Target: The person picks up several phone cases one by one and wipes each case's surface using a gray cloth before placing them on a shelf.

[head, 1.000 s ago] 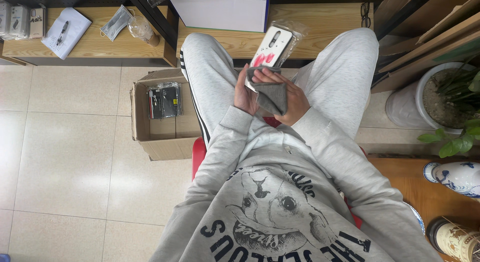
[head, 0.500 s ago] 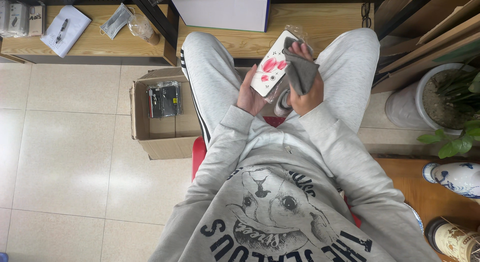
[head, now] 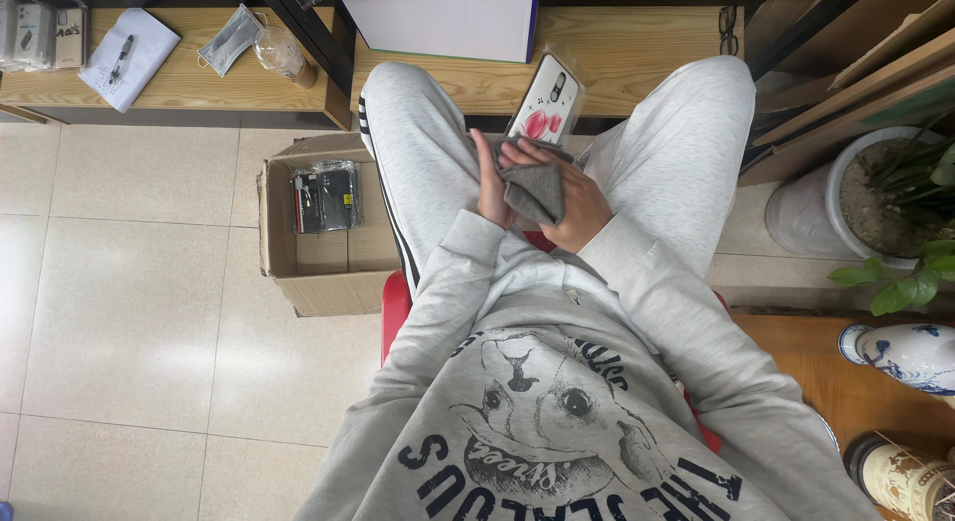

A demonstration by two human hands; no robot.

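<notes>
The person sits on a red stool (head: 396,300) with knees apart, and both hands meet over the lap, just in front of the wooden shelf (head: 637,53). The left hand (head: 490,183) holds a phone case (head: 544,108) with a pale back and red flowers, its fingers wrapped around the lower edge while the upper part sticks up towards the shelf. The right hand (head: 569,198) presses a folded grey cloth (head: 534,188) against the lower part of the case, fingers closed over the cloth. This looks like the wiping step, with the cloth on the case. Judging from the grip, going on would call for a steady hold by the left hand while the cloth reaches the uncovered upper part. The lower half of the case is hidden under the cloth and hands, so its state there cannot be told. The left fingertips are out of sight behind the case. To the left on the floor stands an open cardboard box (head: 323,282) with dark wrapped packets (head: 326,196), whose contents are hard to make out.
</notes>
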